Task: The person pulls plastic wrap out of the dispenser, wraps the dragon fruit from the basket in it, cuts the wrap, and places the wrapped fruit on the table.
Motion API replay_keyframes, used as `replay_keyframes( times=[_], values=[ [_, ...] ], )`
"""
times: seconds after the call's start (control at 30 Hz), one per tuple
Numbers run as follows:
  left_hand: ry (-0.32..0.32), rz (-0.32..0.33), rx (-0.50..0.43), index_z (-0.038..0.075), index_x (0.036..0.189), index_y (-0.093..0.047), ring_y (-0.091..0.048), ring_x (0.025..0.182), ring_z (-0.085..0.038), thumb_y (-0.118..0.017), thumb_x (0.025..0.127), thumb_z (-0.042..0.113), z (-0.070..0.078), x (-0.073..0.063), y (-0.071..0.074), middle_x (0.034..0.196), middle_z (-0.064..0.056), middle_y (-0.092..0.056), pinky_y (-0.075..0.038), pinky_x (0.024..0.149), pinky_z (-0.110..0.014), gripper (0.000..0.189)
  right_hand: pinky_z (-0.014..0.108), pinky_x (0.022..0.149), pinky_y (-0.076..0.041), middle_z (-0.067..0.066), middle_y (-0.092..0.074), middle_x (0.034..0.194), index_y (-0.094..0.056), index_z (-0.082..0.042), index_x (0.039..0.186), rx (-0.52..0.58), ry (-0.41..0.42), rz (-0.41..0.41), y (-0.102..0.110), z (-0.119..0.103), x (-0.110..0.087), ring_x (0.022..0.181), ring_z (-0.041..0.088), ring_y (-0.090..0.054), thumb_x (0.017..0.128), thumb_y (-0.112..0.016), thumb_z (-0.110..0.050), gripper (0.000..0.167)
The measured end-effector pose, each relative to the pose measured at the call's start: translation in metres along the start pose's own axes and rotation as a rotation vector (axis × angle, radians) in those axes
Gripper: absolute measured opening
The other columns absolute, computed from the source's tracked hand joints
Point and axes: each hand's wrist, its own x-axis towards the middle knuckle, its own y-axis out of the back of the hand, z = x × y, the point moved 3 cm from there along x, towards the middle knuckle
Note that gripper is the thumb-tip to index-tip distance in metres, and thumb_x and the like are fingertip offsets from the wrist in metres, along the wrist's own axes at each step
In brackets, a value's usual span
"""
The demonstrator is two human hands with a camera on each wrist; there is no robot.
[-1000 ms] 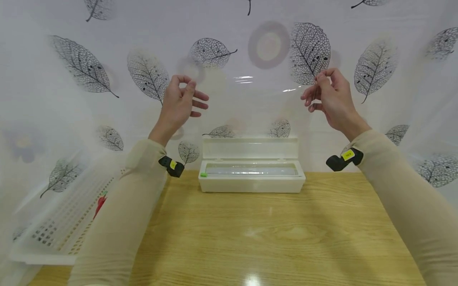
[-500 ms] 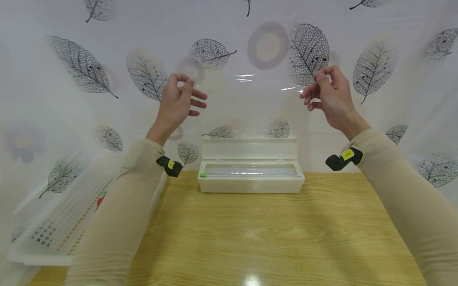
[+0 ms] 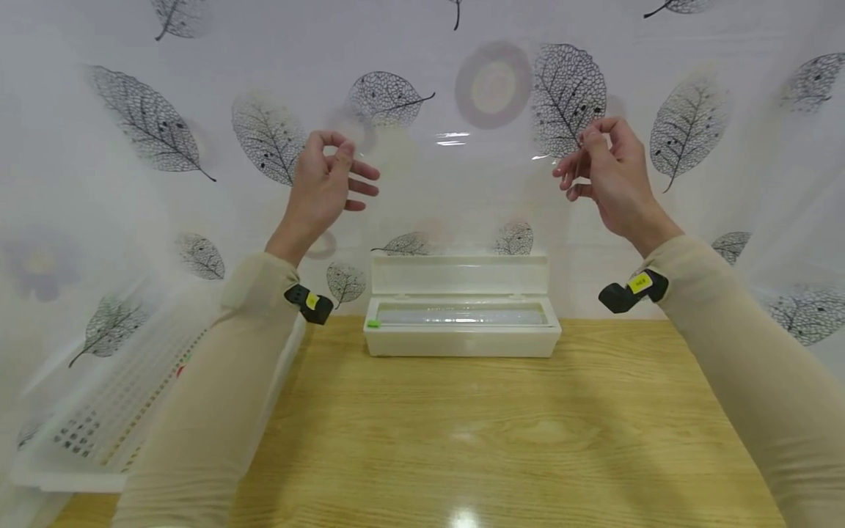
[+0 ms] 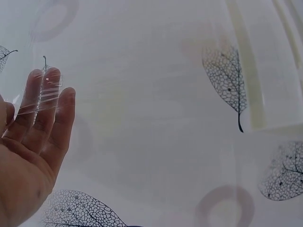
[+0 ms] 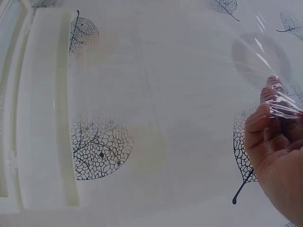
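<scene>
A clear sheet of cling film spans the space between my two raised hands, showing mostly by its bright glints. My left hand pinches one side between thumb and index finger; the other fingers are spread, with creased film across them in the left wrist view. On the other side, my right hand pinches the film, which gathers in shiny folds at its fingertips. Below and between the hands stands a white cling film dispenser, lid up, a shiny roll inside and a green slider at its left end.
A white perforated basket stands at the left, partly behind my left sleeve, with a bit of something red showing. The wooden table ends at a leaf-printed sheet hanging behind the dispenser.
My left hand has moved slightly up and to the left, its sleeve covering more of the red thing. My right hand has risen a little. Both keep their pinch on the cling film.
</scene>
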Motion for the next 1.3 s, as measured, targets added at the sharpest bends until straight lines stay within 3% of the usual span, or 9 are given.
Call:
replay_keyframes(
  times=[0.17,0.43,1.3],
  values=[
    [-0.004,-0.001,-0.010,0.020,0.121,-0.042,-0.078,0.084,-0.021,-0.039,0.109,0.039,0.000,0.001,0.002,0.093,0.004,-0.077,-0.063,0.067,-0.032,0.023,0.024,0.046,-0.050,0.009,-0.069,0.074,-0.046,-0.013,0.107,0.031,0.008,0.004,-0.002,-0.001,0.001,0.058,0.019,-0.059,0.109,-0.047,-0.023,0.010],
    [0.016,0.000,-0.005,0.020,0.122,-0.042,-0.077,0.082,-0.015,-0.039,0.109,0.041,0.002,0.002,0.004,0.099,0.000,-0.078,-0.063,0.068,-0.031,0.025,0.027,0.046,-0.048,0.008,-0.070,0.073,-0.046,-0.013,0.107,0.042,0.015,0.008,-0.004,-0.003,0.003,0.057,0.020,-0.059,0.108,-0.047,-0.022,0.009],
    [-0.001,0.004,-0.023,0.020,0.121,-0.041,-0.076,0.080,-0.016,-0.038,0.109,0.037,0.013,0.006,0.007,0.090,0.007,-0.075,-0.063,0.067,-0.030,0.020,0.027,0.044,-0.047,0.011,-0.067,0.072,-0.045,-0.012,0.107,0.084,0.034,0.045,-0.009,-0.012,0.006,0.056,0.022,-0.057,0.108,-0.048,-0.022,0.011]
  ],
)
